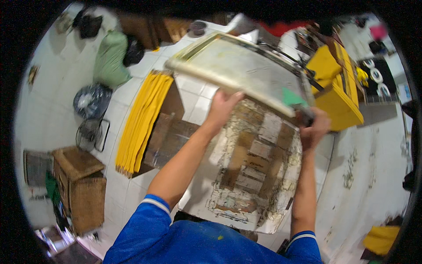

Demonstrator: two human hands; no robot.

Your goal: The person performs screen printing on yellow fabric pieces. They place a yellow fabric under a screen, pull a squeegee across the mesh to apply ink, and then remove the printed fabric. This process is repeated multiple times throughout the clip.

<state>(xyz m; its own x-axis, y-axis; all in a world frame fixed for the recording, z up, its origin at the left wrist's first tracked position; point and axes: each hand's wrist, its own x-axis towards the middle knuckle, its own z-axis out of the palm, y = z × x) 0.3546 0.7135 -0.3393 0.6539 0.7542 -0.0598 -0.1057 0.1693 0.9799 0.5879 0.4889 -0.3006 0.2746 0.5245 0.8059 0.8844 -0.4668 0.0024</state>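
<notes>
Two grips of mine work at the table's (200, 191) far end, where the framed screen (239, 66) lies beyond, long axis crosswise: left grip (223, 108) closed on its near edge, fingers hidden; right grip (314, 127), by the table's far right corner, wrapped round a blurred dark object (303, 115).

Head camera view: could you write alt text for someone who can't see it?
A person's left hand is at the near edge of a pale framed panel, and the blurred right hand is by its right corner, beyond a worn, patchy board. Layered yellow material is on the left, a yellow box on the right.
</notes>
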